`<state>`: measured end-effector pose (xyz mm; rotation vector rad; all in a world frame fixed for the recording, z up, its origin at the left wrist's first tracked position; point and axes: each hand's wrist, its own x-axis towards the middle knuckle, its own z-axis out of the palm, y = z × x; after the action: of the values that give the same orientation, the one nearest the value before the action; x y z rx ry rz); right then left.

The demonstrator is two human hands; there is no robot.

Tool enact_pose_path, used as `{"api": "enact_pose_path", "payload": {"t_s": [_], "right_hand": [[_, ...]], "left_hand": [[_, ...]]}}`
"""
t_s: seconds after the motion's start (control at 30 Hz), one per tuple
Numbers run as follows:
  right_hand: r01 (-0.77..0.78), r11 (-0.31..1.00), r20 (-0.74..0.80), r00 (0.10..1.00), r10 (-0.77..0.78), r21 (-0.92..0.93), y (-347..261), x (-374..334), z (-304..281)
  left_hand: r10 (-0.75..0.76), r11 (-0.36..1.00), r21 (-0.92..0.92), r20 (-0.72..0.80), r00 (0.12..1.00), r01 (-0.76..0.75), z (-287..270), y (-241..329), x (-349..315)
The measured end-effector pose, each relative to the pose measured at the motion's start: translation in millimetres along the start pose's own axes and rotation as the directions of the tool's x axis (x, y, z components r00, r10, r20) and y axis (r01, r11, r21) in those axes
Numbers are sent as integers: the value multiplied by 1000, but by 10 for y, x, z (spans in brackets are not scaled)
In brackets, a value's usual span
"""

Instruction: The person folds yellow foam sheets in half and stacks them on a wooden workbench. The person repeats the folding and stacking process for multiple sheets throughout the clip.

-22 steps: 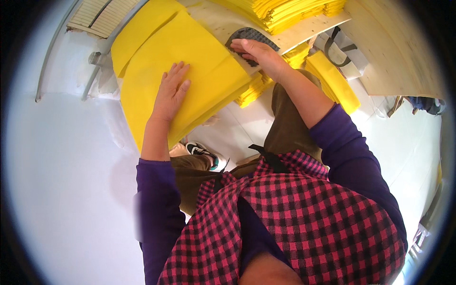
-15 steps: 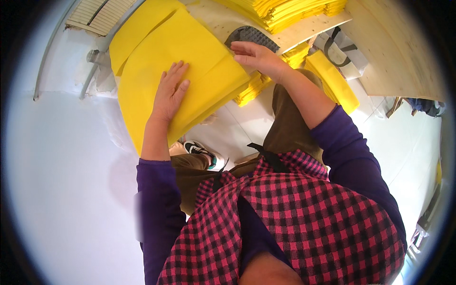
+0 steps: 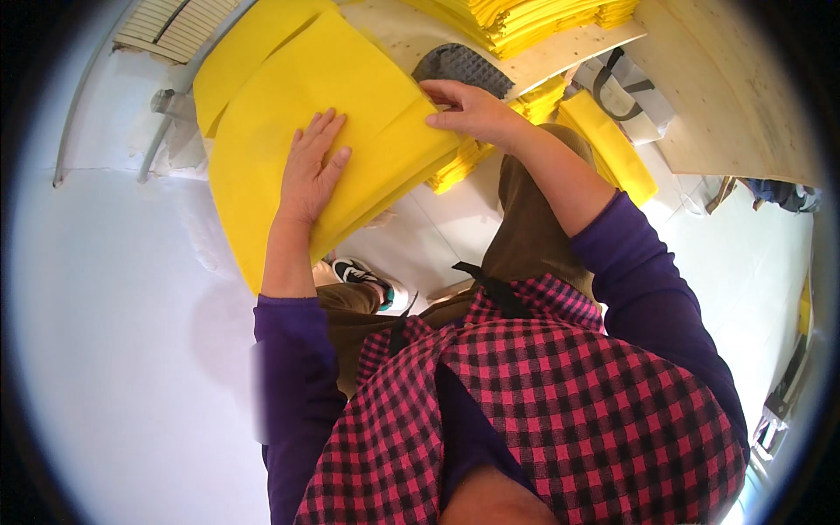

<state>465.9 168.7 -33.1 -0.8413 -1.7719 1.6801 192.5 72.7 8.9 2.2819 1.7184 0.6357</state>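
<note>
A stack of large yellow cloth-like sheets lies in front of me, slanting from far left to near middle. My left hand rests flat on the top sheet, its fingers stretched out and the thumb apart. At the stack's right edge is my right hand, bent around that edge. Its thumb lies on the top sheet and the index finger curves along the side; the other fingers are hidden. A dark grey textured pad sits just beyond my right hand.
More folded yellow sheets are piled on a wooden board at the back. Yellow bundles stand lower right beside a white bag with dark handles. A pale wood panel rises at right. Pipes run along the left wall.
My right hand has gone from stretched fingers above the corner to bending around the sheet's right edge, thumb down on it. The left hand stays flat in place.
</note>
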Motion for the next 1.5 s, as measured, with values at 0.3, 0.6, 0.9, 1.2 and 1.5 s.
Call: {"api": "enact_pose_path", "payload": {"t_s": [0.3, 0.6, 0.9, 1.2, 1.5], "right_hand": [[-1, 1000, 9, 1000, 1, 16, 31, 24, 10], [11, 990, -114, 993, -27, -137, 26, -52, 41], [97, 995, -240, 966, -97, -11, 20, -237, 225], [82, 963, -173, 984, -37, 258, -93, -214, 222], [120, 941, -199, 978, -59, 315, -51, -201, 220]], "left_hand": [[8, 1000, 22, -10, 1000, -8, 9, 4, -8], [17, 1000, 16, -32, 999, -16, 40, -29, -8], [26, 999, 23, -45, 999, -25, 63, -58, -13], [22, 1000, 9, -60, 998, -21, 92, -79, 0], [27, 1000, 16, -59, 998, -26, 111, -114, 14]]}}
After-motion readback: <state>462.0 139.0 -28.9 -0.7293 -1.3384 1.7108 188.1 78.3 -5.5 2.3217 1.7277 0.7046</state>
